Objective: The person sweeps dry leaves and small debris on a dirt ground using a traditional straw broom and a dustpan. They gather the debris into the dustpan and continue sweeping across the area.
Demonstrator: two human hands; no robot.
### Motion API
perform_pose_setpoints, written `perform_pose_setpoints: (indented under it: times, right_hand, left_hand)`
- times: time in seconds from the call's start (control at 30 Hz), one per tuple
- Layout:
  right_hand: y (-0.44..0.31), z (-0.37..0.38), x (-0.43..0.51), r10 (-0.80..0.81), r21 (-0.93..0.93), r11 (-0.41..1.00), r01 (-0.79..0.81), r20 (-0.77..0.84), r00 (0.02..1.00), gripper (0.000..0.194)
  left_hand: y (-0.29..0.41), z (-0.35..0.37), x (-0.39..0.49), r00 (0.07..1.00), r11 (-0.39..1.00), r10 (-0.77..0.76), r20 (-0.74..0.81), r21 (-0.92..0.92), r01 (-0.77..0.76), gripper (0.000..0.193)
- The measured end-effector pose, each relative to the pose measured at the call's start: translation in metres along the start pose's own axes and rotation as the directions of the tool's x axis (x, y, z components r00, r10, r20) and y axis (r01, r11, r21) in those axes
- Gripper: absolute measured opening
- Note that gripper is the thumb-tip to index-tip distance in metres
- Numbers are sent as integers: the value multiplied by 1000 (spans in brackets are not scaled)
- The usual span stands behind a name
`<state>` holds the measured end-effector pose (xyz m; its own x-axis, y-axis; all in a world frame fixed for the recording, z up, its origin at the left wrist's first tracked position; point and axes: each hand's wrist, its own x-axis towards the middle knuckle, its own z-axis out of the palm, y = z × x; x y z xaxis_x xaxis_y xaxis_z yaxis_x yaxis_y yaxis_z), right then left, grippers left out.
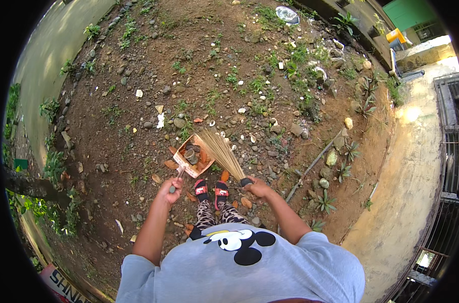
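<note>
My left hand (pixel 171 190) grips the handle of a dustpan (pixel 192 172). Dry brown leaves (pixel 203 156) and a greyish lump (pixel 191 156) lie inside the pan. In my right hand (pixel 257 187) is the dark bound end of a stick broom (pixel 225 155), its pale bristles fanned out and reaching to the pan's right edge. Whether the bristles touch the pan or only overlap it in view, I cannot tell. Just below the pan, my feet in red sandals (pixel 221 191) stand on the soil. Loose brown leaves (pixel 171 164) lie left of the pan and around my feet.
Stony soil (pixel 146 91) with weeds and pale scraps spreads ahead. A long pole (pixel 313 165) lies to the right, beside stones and small plants (pixel 325 201). Concrete paving (pixel 396 181) and a metal grille (pixel 451 159) border the right. A round, shiny object (pixel 287 15) rests far ahead.
</note>
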<state>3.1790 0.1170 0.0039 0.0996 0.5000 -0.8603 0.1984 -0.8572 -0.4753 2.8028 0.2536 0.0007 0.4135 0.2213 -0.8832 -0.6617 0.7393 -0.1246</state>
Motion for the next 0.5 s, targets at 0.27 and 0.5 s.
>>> perform_pose_setpoints:
  times: [0.27, 0.5]
  right_hand:
    - [-120, -86, 94, -236, -239, 954, 184, -215, 948, 54]
    - [-132, -5, 156, -71, -502, 865, 6, -111, 991, 54]
  left_hand:
    - [-17, -89, -76, 989, 962, 37, 145, -271, 4, 9]
    - [-45, -77, -49, 980, 916, 186, 65, -373, -149, 6]
